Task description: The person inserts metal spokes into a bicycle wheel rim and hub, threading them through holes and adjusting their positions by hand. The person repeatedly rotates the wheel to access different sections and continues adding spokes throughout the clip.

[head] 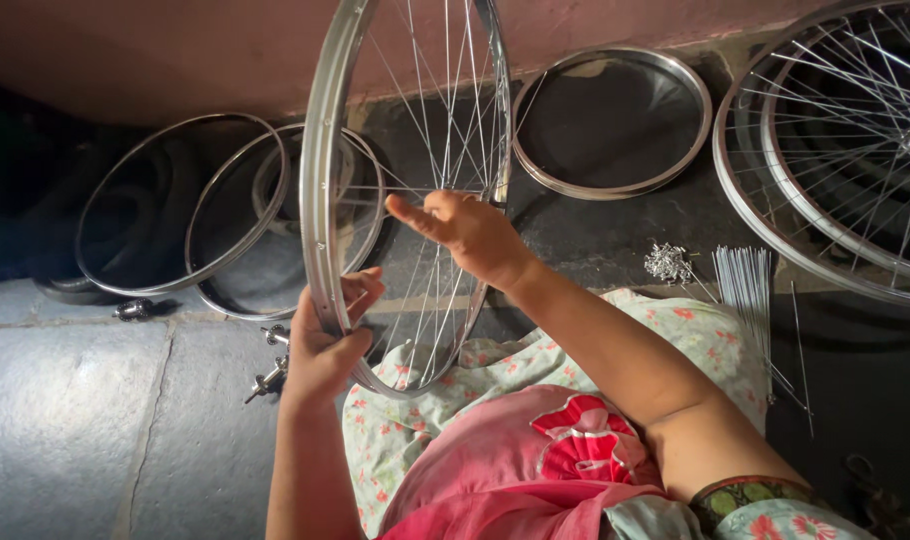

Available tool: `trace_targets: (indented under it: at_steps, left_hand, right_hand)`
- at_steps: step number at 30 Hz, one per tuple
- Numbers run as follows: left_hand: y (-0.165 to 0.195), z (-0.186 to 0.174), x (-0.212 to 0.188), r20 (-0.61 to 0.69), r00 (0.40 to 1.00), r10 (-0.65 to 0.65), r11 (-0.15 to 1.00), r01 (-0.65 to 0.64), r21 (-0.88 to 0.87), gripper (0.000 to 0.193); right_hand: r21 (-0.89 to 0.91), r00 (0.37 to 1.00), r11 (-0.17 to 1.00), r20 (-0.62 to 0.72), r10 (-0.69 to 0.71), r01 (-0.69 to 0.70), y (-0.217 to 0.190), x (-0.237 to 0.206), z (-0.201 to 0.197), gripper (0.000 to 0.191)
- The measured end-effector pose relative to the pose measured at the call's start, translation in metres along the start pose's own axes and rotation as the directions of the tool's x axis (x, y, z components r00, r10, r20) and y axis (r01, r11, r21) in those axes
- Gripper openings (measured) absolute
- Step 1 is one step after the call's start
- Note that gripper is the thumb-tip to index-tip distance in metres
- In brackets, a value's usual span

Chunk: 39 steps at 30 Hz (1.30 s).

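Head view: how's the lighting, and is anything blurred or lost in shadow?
Head view: dim, uneven light; the top left corner is nearly black, hiding the tyres behind the bare rims. The held wheel catches soft glare along its rim. The left hand and right hand are sharp enough, no motion blur. The loose spokes at right are readable; the floor below them sinks into shadow.

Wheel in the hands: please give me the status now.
Left hand grips wheel rim, wheel upright. Right hand at the spokes, finger pointing. Loose spokes and bare rims on floor, apart.

Silver spoked wheel rim [320,170], upright over lap, spokes partly laced.
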<state>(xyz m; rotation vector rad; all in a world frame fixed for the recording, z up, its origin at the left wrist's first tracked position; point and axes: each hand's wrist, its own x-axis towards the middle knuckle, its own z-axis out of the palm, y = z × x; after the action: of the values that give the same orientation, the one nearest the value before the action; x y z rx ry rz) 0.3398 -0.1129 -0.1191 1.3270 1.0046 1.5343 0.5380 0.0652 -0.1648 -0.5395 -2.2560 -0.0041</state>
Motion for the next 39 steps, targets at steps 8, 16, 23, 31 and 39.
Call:
trace_targets:
  at_steps: [8,16,23,31,39]
  left_hand:
    - [0.048,0.064,0.022,0.100,0.994,0.049,0.998,-0.047,-0.030,0.059]
    - [0.032,0.109,0.048,0.141,0.988,0.067,0.998,-0.069,0.012,0.057]
    - [-0.036,0.145,0.093,0.101,0.995,0.015,0.998,-0.022,0.062,0.064]
    - [-0.063,0.153,0.095,0.078,0.989,0.128,0.990,-0.132,0.047,0.061]
    - [0.015,0.133,0.067,-0.081,0.971,0.226,0.936,-0.193,0.295,0.073]
  right_hand:
    - [-0.003,0.994,1.000,-0.109,-0.025,0.025,0.010,0.023,-0.082,0.091]
    - [-0.227,0.945,0.971,-0.328,0.000,-0.079,0.073,0.017,-0.114,0.016]
    - [0.542,0.900,0.778,-0.085,0.428,-0.318,0.135,0.006,-0.108,0.011]
    - [0.954,0.760,-0.226,0.295,0.579,-0.198,0.159,0.024,-0.119,0.014]
    - [0.944,0.753,-0.239,0.327,0.571,-0.229,0.084,0.104,-0.127,0.012]
